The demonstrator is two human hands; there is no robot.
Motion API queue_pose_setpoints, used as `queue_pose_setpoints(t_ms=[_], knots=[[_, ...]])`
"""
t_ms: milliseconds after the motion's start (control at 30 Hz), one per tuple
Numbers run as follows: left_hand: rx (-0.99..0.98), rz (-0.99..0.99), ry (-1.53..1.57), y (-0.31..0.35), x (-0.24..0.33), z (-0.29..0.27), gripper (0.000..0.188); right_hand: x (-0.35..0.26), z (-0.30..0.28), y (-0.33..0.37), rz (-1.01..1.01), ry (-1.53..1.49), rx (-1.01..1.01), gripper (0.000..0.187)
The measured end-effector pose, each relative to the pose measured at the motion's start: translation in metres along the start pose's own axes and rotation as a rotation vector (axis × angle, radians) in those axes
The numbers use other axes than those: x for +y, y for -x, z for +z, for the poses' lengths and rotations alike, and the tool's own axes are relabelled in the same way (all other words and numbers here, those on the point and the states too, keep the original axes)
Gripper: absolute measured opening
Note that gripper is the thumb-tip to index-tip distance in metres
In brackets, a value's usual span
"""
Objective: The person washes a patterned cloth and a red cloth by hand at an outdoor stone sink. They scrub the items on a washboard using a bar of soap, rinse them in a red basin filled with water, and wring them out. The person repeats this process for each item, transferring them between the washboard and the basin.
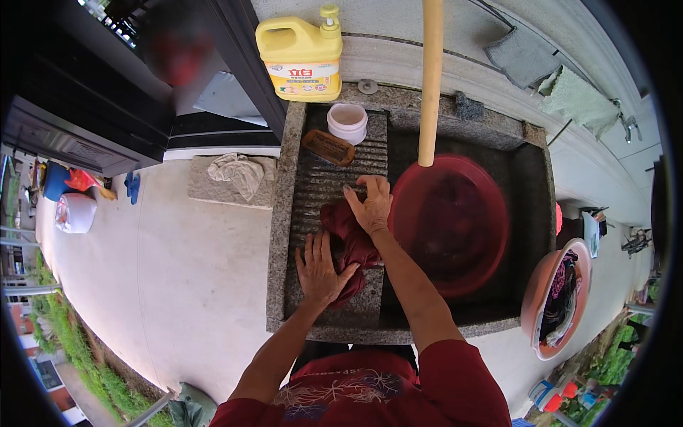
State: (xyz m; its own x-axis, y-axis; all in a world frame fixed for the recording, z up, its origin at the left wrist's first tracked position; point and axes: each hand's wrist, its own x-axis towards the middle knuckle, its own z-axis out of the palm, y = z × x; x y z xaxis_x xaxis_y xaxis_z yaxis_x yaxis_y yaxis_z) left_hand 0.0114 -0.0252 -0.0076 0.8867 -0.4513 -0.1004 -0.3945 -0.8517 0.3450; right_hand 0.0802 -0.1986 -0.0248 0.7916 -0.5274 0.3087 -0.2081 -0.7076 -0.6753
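A wet, dark red cloth (346,231) lies bunched on the ridged stone washboard (324,186) in the left part of a stone sink. My left hand (320,276) rests at its near end, fingers spread over the ridges and thumb across the cloth. At the far right side of the cloth is my right hand (372,208), its thumb apart from the fingers, which lean over the washboard's edge. Neither hand is closed round the cloth. Just right of the right hand stands a red basin (501,235) with dark water in it.
Beyond the hands lie a brown scrubbing brush (329,147) and a pale round tub (347,124). A yellow pump jug (299,60) stands behind the sink. A wooden pole (430,85) hangs over the basin. At right is a pink basin (532,302) of clothes.
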Motion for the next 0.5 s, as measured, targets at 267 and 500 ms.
queue_pose_setpoints(t_ms=[267, 500], knots=[[0.208, 0.116, -0.075, 0.009, -0.007, -0.001, 0.07, 0.197, -0.047, 0.081, 1.187, -1.403, -0.06, 0.033], [0.221, 0.042, 0.192, -0.012, 0.017, -0.006, 0.056, 0.207, -0.063, 0.086, 1.308, -1.633, -0.226, 0.04]])
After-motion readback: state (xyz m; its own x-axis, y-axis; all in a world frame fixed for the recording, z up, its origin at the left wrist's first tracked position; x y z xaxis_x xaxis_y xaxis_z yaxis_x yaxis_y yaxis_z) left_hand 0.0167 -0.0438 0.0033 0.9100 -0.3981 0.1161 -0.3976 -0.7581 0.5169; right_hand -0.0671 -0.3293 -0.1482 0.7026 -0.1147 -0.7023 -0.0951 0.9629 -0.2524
